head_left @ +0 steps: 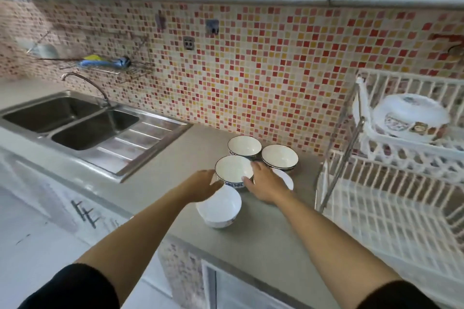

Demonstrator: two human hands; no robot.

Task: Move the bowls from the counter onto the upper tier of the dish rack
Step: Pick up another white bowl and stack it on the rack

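Observation:
Several white bowls with blue patterned sides stand clustered on the grey counter (pixel 175 158). Both my hands grip one bowl (pixel 234 169) by its sides: my left hand (pixel 202 184) on its left, my right hand (pixel 263 183) on its right with the thumb over the rim. Two more bowls sit behind it, one at the back (pixel 244 146) and one to the right (pixel 280 158). A white bowl (pixel 221 208) lies nearest me, partly under my left hand. Another white bowl (pixel 285 178) is mostly hidden behind my right hand. The white dish rack (pixel 391 170) stands at the right; stacked patterned dishes (pixel 411 118) rest on its upper tier.
A steel double sink (pixel 75 123) with a curved tap (pixel 85 83) fills the left of the counter. A wire shelf (pixel 108 64) hangs on the mosaic wall. White cabinets run overhead. The rack's lower tier (pixel 391 221) shows bare white grid. The counter's front edge lies near my forearms.

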